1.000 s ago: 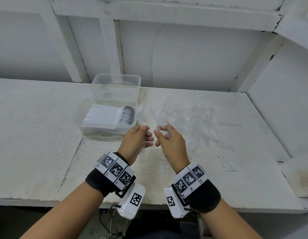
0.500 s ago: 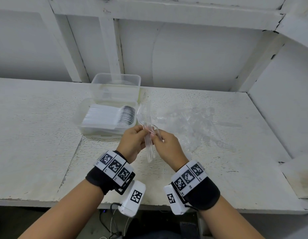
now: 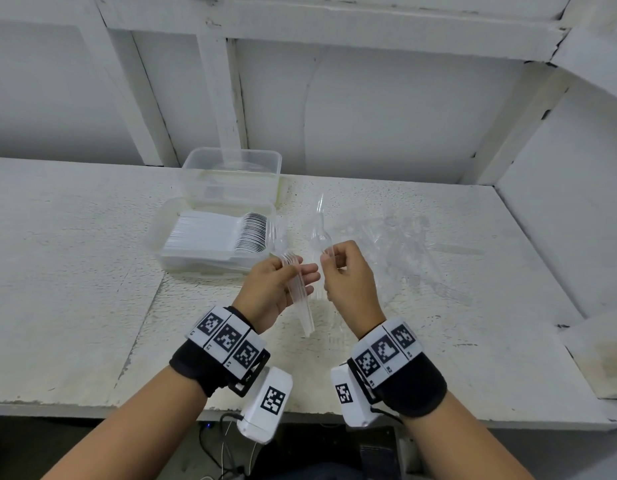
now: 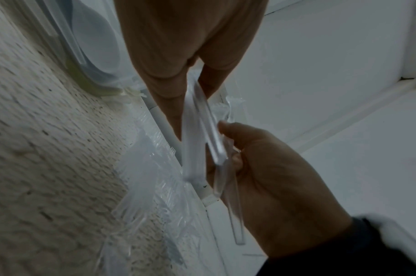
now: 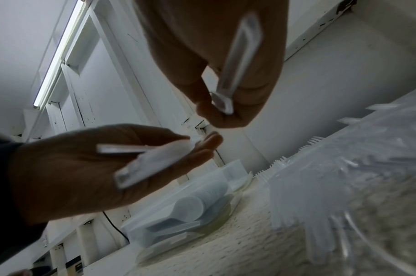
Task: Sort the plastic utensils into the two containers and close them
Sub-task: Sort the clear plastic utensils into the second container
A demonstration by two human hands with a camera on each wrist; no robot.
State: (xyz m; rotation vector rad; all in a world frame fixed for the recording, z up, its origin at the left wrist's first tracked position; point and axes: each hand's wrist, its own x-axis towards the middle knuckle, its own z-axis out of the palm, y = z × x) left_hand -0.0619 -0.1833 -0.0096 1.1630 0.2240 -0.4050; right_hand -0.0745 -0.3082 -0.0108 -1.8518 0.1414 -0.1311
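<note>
Both hands are raised above the white table (image 3: 75,271), close together but not touching. The left hand (image 3: 276,289) lies palm up, its fingers loosely bent round a small bundle of clear forks (image 3: 300,299) whose handles point back toward the wrist. The right hand (image 3: 348,275) pinches a few more clear utensils (image 3: 321,230) between thumb and curled fingers; these stand nearly upright, and their kind cannot be told. The near container (image 3: 161,251) is open and holds a neat row of white spoons (image 3: 224,237), so one sort appears largely packed. The far container (image 3: 231,174), just behind it, is also open; its contents are unclear through the clear wall. A loose heap of clear forks (image 3: 404,251) lies on the table to the right of the hands, well apart from both containers. By this evidence the task is roughly midway: the heap remains to be gathered and placed, and neither container is yet closed. No lid can be made out with certainty.
</note>
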